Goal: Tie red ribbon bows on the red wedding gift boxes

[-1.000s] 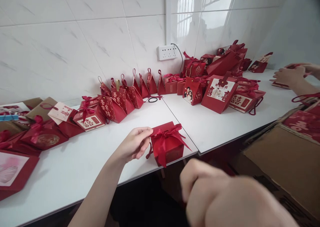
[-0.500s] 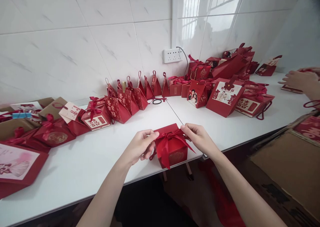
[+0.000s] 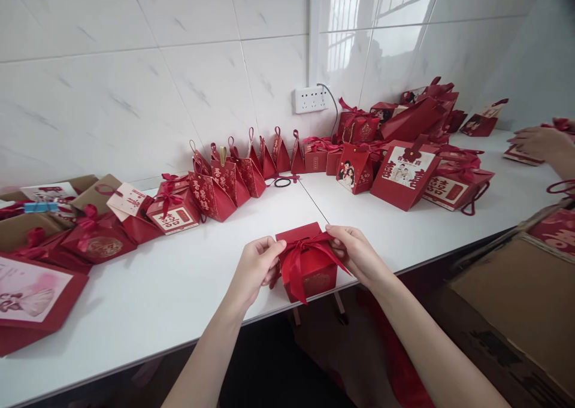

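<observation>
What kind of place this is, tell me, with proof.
Probably a small workroom for packing wedding favours: white tables along a tiled wall carry rows of red gift bags, the left hand and right hand pinch the ribbon on a red box, and a cardboard carton stands at right.

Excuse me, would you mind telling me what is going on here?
A person has both hands on a small red gift box at the front edge of the white table. The left hand and the right hand each pinch its red ribbon, one at either side. Many more red gift boxes line the wall behind. At far right, another person's hand is over the table.
</observation>
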`<action>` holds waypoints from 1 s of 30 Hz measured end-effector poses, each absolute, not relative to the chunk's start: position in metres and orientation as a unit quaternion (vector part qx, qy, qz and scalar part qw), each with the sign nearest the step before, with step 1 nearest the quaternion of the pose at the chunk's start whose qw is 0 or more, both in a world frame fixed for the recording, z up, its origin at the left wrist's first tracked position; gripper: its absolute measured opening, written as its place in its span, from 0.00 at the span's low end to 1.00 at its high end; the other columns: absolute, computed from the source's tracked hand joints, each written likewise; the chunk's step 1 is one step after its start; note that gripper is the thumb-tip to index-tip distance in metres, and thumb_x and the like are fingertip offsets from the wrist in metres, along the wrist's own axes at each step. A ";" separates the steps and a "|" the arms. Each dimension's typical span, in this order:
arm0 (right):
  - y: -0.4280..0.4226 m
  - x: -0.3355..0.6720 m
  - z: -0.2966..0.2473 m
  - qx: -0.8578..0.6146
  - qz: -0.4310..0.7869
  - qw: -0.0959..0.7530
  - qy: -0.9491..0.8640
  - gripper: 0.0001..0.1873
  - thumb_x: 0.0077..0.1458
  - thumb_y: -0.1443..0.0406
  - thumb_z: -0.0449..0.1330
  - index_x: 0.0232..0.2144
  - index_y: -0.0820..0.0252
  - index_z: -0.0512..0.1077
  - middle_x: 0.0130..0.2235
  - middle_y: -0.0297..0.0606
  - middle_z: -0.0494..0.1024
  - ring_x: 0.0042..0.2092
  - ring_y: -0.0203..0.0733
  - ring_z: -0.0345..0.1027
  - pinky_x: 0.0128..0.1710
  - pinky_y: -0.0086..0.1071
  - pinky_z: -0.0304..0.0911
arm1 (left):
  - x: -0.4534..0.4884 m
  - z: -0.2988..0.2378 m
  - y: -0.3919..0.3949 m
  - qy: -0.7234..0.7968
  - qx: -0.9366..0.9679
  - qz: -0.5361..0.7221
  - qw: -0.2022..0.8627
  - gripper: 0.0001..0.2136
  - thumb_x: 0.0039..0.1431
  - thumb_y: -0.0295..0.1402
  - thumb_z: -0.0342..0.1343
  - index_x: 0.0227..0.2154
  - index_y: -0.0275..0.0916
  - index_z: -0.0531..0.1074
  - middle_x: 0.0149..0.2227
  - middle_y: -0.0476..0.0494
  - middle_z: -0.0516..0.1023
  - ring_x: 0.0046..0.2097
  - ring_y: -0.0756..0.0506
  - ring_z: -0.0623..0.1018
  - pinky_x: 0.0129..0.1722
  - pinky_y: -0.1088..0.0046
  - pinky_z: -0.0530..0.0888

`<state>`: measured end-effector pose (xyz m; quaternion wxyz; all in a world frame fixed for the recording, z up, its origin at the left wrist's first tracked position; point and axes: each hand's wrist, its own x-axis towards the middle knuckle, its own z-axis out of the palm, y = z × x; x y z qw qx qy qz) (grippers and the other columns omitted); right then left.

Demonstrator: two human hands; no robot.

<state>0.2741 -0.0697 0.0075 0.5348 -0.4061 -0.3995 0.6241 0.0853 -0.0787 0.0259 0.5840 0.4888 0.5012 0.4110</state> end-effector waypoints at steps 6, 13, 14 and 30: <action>-0.071 0.273 0.004 -0.401 0.625 0.544 -0.391 0.26 0.42 0.54 0.64 0.13 0.58 0.52 0.17 0.24 0.48 0.21 0.28 0.38 0.20 0.28 0.38 | 0.088 0.023 -0.080 0.507 0.482 0.424 0.575 0.20 0.50 0.41 0.57 0.16 0.38 0.51 0.14 0.59 0.51 0.14 0.59 0.53 0.13 0.82 0.48; -0.070 0.272 0.003 -0.407 0.619 0.544 -0.393 0.26 0.42 0.53 0.64 0.13 0.58 0.51 0.18 0.25 0.48 0.21 0.28 0.39 0.20 0.28 0.39 | 0.089 0.024 -0.079 0.526 0.490 0.423 0.551 0.21 0.48 0.41 0.57 0.14 0.38 0.51 0.14 0.58 0.51 0.14 0.59 0.53 0.12 0.83 0.50; -0.070 0.272 0.003 -0.409 0.618 0.544 -0.394 0.26 0.41 0.53 0.64 0.13 0.58 0.51 0.18 0.25 0.48 0.21 0.28 0.39 0.20 0.28 0.39 | 0.089 0.025 -0.080 0.528 0.495 0.424 0.545 0.21 0.48 0.41 0.57 0.14 0.38 0.51 0.14 0.58 0.51 0.14 0.58 0.53 0.12 0.83 0.50; -0.067 0.275 -0.004 -0.409 0.613 0.544 -0.402 0.25 0.41 0.52 0.65 0.15 0.58 0.55 0.18 0.25 0.49 0.21 0.28 0.40 0.20 0.27 0.41 | 0.081 0.031 -0.083 0.560 0.515 0.402 0.510 0.19 0.53 0.48 0.48 0.19 0.38 0.59 0.12 0.56 0.58 0.13 0.57 0.56 0.13 0.82 0.51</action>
